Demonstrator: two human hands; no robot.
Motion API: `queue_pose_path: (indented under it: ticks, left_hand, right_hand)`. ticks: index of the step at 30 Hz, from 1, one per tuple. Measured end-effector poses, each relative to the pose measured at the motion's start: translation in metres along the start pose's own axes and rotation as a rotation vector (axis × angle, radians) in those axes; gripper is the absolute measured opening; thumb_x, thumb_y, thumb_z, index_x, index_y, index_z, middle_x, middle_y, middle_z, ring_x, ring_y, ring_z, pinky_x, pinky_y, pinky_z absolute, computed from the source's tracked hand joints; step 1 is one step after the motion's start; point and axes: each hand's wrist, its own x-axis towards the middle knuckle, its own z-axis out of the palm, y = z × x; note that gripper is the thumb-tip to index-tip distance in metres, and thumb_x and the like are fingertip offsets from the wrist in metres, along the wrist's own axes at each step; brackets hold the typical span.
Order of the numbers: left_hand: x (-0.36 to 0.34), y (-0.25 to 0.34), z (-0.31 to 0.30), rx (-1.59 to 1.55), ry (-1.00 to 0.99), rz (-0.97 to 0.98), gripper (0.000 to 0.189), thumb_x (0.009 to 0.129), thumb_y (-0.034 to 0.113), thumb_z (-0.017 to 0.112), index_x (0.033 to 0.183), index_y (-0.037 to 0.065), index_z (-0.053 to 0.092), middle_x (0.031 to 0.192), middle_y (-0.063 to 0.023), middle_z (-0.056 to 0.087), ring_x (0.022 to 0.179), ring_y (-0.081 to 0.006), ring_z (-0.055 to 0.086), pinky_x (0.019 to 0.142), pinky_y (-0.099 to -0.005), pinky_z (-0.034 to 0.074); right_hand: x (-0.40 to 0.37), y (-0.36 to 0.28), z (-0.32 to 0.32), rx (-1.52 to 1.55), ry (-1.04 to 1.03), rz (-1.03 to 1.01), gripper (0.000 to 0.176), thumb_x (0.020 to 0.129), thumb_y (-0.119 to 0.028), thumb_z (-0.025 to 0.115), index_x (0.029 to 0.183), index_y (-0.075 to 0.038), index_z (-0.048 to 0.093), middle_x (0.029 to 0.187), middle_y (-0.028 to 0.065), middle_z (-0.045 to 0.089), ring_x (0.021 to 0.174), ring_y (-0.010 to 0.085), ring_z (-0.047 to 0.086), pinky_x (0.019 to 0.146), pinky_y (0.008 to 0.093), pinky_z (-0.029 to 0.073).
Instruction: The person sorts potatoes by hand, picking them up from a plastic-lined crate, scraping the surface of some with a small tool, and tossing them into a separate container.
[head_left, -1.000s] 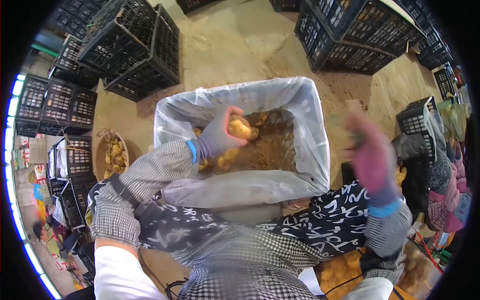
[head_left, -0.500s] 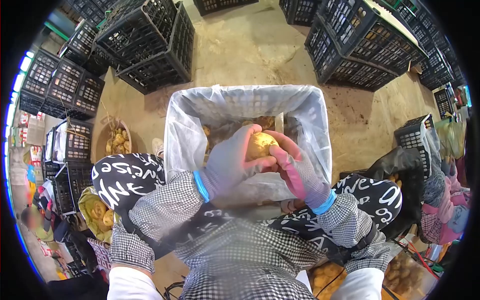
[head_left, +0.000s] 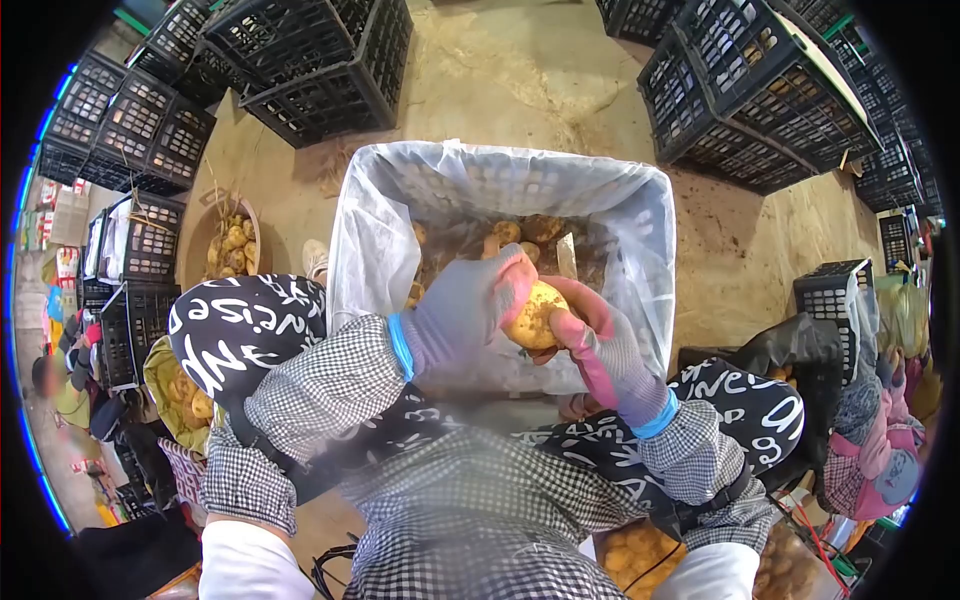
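Head view, looking down over the lap.

- One potato (head_left: 533,315) is held between both gloved hands, above the near wall of the lined crate (head_left: 372,230) and not resting on anything.
- Left hand (head_left: 462,318), grey glove: comes in from the left, with its fingers curled over the potato's left side and top. Clamped on it.
- Right hand (head_left: 603,352), pink-and-grey glove: comes in from the right and below, with its fingers wrapped round the right side and underside. Also clamped on it.
- The potato sits dead centre between the two palms, with neither hand clearly nearer. Each glove covers about half of it, leaving only the middle strip of skin bare.
- Long axis: appears to run up the picture, tilted slightly, though the gloves hide both ends.
- The crate opening lies straight ahead of and below the potato. Loose potatoes (head_left: 520,232) lie in soil at the bottom, well apart from the held one.
- A basket (head_left: 205,262) of small potatoes stands on the floor to the left. Black crates (head_left: 330,70) are stacked beyond.
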Motion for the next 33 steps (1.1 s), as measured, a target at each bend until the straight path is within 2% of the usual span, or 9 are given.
queue_pose_path:
  ticks: [4, 6, 9, 15, 19, 23, 26, 28, 33]
  left_hand:
    - [0.000, 0.015, -0.005, -0.161, -0.027, -0.240, 0.041, 0.096, 0.046, 0.052, 0.111, 0.009, 0.056, 0.067, -0.0021, 0.057, 0.047, -0.0084, 0.052, 0.044, -0.0226, 0.040]
    - [0.003, 0.009, -0.007, -0.238, -0.033, -0.175, 0.047, 0.095, 0.051, 0.051, 0.115, 0.008, 0.055, 0.067, -0.0025, 0.057, 0.047, -0.0083, 0.052, 0.044, -0.0226, 0.041]
    - [0.004, 0.019, -0.004, -0.354, -0.001, -0.178, 0.047, 0.097, 0.049, 0.051, 0.113, 0.006, 0.055, 0.071, -0.0019, 0.055, 0.053, -0.0087, 0.051, 0.049, -0.0242, 0.042]
    - [-0.009, 0.018, 0.002, 0.030, -0.115, -0.126, 0.049, 0.099, 0.046, 0.048, 0.122, 0.003, 0.055, 0.082, -0.0059, 0.059, 0.063, -0.0116, 0.055, 0.055, -0.0279, 0.044]
    - [0.009, 0.007, 0.007, -0.247, 0.073, -0.267, 0.047, 0.100, 0.042, 0.046, 0.121, 0.000, 0.055, 0.085, -0.0084, 0.061, 0.077, -0.0105, 0.057, 0.063, -0.0274, 0.046]
    - [0.001, 0.025, 0.009, -0.442, 0.066, -0.216, 0.047, 0.102, 0.041, 0.042, 0.115, -0.001, 0.057, 0.087, -0.0075, 0.062, 0.083, -0.0088, 0.056, 0.066, -0.0262, 0.047]
    - [0.003, 0.025, 0.011, -0.502, 0.044, -0.265, 0.049, 0.102, 0.043, 0.037, 0.109, 0.000, 0.059, 0.078, -0.0069, 0.060, 0.066, -0.0106, 0.055, 0.056, -0.0254, 0.044]
    - [0.005, 0.022, 0.011, -0.346, 0.049, -0.268, 0.056, 0.102, 0.049, 0.031, 0.103, 0.002, 0.060, 0.059, -0.0078, 0.056, 0.040, -0.0150, 0.053, 0.035, -0.0249, 0.040]
    - [0.007, 0.016, 0.016, -0.334, 0.080, -0.246, 0.058, 0.101, 0.052, 0.031, 0.105, 0.001, 0.059, 0.059, -0.0084, 0.057, 0.041, -0.0165, 0.055, 0.036, -0.0249, 0.043]
  right_hand:
    - [-0.004, -0.001, 0.000, 0.166, 0.015, 0.004, 0.060, 0.090, -0.028, 0.070, 0.137, 0.002, 0.046, 0.124, 0.0097, 0.058, 0.113, 0.0167, 0.056, 0.097, 0.0314, 0.046]
    - [-0.005, -0.002, 0.001, 0.172, 0.028, -0.064, 0.061, 0.090, -0.024, 0.070, 0.138, 0.002, 0.044, 0.128, 0.0101, 0.056, 0.117, 0.0175, 0.054, 0.100, 0.0320, 0.045]
    - [-0.006, -0.014, 0.003, 0.023, 0.044, -0.105, 0.084, 0.087, -0.052, 0.067, 0.143, 0.002, 0.036, 0.136, 0.0115, 0.047, 0.127, 0.0186, 0.044, 0.108, 0.0330, 0.034]
    - [-0.004, -0.009, 0.000, -0.070, 0.050, -0.156, 0.089, 0.084, -0.056, 0.068, 0.144, 0.001, 0.034, 0.135, 0.0116, 0.047, 0.127, 0.0191, 0.044, 0.108, 0.0331, 0.035]
    - [-0.007, -0.016, 0.004, -0.040, 0.022, -0.116, 0.087, 0.085, -0.056, 0.067, 0.143, 0.001, 0.035, 0.135, 0.0119, 0.047, 0.126, 0.0195, 0.044, 0.107, 0.0337, 0.036]
    - [-0.002, -0.005, -0.012, -0.053, 0.027, -0.163, 0.084, 0.088, -0.054, 0.065, 0.143, 0.001, 0.034, 0.134, 0.0120, 0.047, 0.121, 0.0194, 0.049, 0.100, 0.0350, 0.044]
    - [-0.001, -0.011, -0.015, 0.005, 0.013, -0.117, 0.079, 0.091, -0.051, 0.061, 0.143, 0.001, 0.033, 0.133, 0.0117, 0.048, 0.117, 0.0193, 0.053, 0.092, 0.0356, 0.051]
    - [-0.003, -0.015, -0.012, 0.052, 0.010, -0.091, 0.075, 0.094, -0.050, 0.058, 0.143, 0.001, 0.033, 0.133, 0.0112, 0.049, 0.115, 0.0192, 0.054, 0.088, 0.0356, 0.053]
    - [-0.004, -0.011, -0.013, 0.041, 0.024, -0.064, 0.070, 0.097, -0.048, 0.054, 0.143, 0.001, 0.035, 0.132, 0.0109, 0.050, 0.114, 0.0185, 0.055, 0.085, 0.0340, 0.054]
